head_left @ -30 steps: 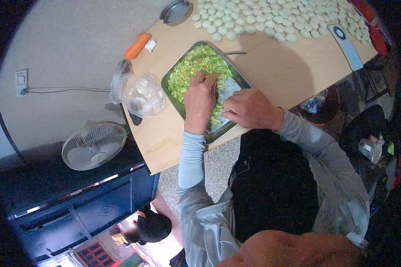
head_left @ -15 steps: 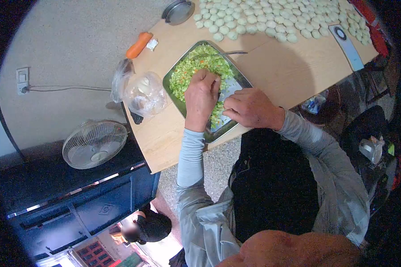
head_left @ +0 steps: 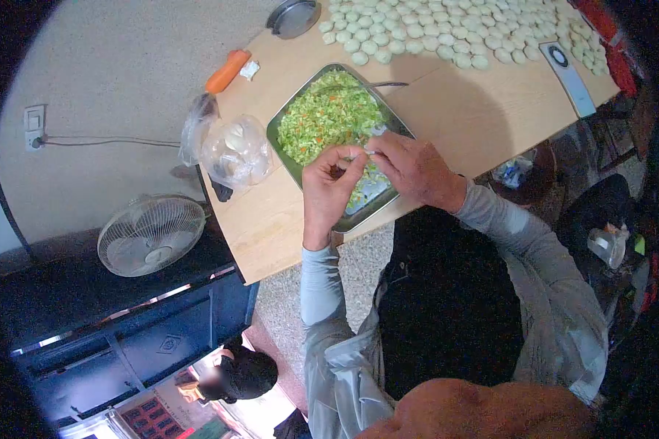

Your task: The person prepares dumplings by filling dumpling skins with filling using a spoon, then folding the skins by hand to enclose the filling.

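Over the near part of a metal tray (head_left: 280, 157), my left hand (head_left: 331, 186) and my right hand (head_left: 416, 168) meet at their fingertips. Both are closed in a pinch around something small and pale, mostly hidden by the fingers. Finely chopped green vegetable with orange bits (head_left: 326, 113) fills the far and left part of the tray. A thin metal utensil handle (head_left: 389, 84) sticks out over the tray's right rim. White-blue patches of bare tray bottom show near my right hand.
Many pale dough rounds (head_left: 447, 29) cover the table's far side, near a phone (head_left: 568, 79). A carrot (head_left: 227, 71), clear plastic bags (head_left: 236, 154) and a round metal lid or dish (head_left: 293, 18) lie leftward. A fan (head_left: 151, 235) and another person (head_left: 247, 372) are beyond.
My left hand has drawn back from the chopped vegetable toward me and turned, its fingertips now meeting my right hand's. My right hand has shifted slightly, its fingers raised.
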Available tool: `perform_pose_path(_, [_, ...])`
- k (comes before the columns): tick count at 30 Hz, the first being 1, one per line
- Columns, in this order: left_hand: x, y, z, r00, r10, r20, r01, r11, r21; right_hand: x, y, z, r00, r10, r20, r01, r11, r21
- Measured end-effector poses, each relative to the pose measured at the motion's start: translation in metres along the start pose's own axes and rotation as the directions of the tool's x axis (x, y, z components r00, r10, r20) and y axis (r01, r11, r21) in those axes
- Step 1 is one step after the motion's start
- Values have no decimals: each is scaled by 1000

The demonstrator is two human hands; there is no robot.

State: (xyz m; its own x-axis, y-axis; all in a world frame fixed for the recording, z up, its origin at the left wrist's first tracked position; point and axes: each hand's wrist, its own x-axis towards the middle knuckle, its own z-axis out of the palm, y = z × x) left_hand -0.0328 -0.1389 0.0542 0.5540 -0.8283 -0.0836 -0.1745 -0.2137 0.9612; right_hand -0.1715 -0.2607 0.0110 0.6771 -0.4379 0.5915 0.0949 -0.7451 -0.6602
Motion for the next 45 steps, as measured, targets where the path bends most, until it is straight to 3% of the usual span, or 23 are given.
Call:
perform_pose_path(6, [-3,0,2,999,50,3,-50,999,-9,3,-5,-6,999,-10,48,11,1000,-14])
perform_pose_path(12, [-2,-9,6,984,180,-7,-175,964,202,1,-4,-5,997,-40,62,43,998,-50])
perform_pose_path(15, [-3,-5,8,990,141,9,-139,968,210,3,-6,-9,995,-32,97,40,996,-81])
perform_pose_path(21, [0,-7,7,970,207,124,-239,894,379,3,-6,-8,996,-27,87,28,999,-17])
perform_pose_path(27, [0,-10,6,986,-36,164,33,999,23,3,-6,-9,997,-20,75,19,1000,14])
perform_pose_path(33, [2,2,0,979,-68,190,84,993,-78,-1,1,-8,996,-65,57,64,998,18])
perform_pose_path(36, [3,9,-3,971,-123,205,122,992,16,0,0,-7,997,-73,15,73,997,27])
perform_pose_path(39, [14,-3,-9,991,123,48,-132,922,364,0,-2,-9,999,-48,21,48,999,-5])
perform_pose_path(42, [27,9,-21,895,446,10,-334,655,678,-1,1,-9,996,-47,82,49,998,-31])
perform_pose_path(45, [46,11,-29,880,474,-28,-283,571,771,-1,1,-7,992,-89,92,92,995,-26])
